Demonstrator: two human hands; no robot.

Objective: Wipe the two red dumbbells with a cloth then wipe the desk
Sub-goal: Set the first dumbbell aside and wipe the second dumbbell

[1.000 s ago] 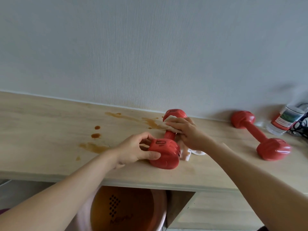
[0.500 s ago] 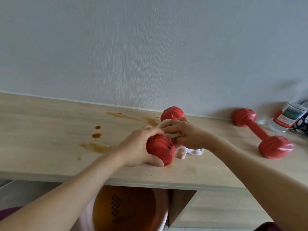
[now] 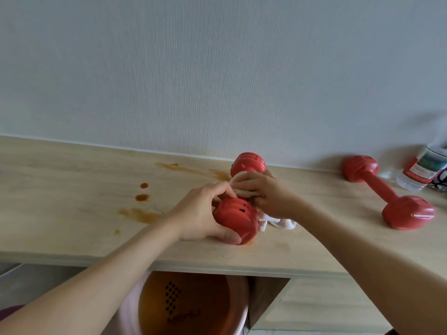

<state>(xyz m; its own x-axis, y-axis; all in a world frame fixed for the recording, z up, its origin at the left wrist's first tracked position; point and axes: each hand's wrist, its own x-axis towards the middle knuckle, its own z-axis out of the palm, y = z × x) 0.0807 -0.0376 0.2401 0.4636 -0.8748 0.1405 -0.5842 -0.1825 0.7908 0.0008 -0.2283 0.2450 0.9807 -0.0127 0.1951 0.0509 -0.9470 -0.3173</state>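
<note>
Pale wood desk (image 3: 60,170) against a plain grey-white wall, seen from above and in front. Near its centre lies the nearer red dumbbell (image 3: 235,220), long axis running from about 7 o'clock at the front to 1 o'clock toward the wall. The left hand (image 3: 200,213) wraps its grip around the near head, thumb underneath and fingers curled over the top, likely to steady it against rolling. The right hand (image 3: 263,194) closes its grip around a white cloth (image 3: 244,186) bunched over the handle, so the bar is probably what is being wiped; a loose end of cloth trails onto the desk at 4 o'clock. The second red dumbbell (image 3: 387,189) lies well apart at 3 o'clock, untouched, pointing from 11 to 5 o'clock, with a labelled plastic bottle (image 3: 423,169) just beside its far head. Brown spill stains (image 3: 142,197) mark the desk at 9 o'clock, not yet wiped. Below the desk edge shows a round brownish basin (image 3: 183,305)
</note>
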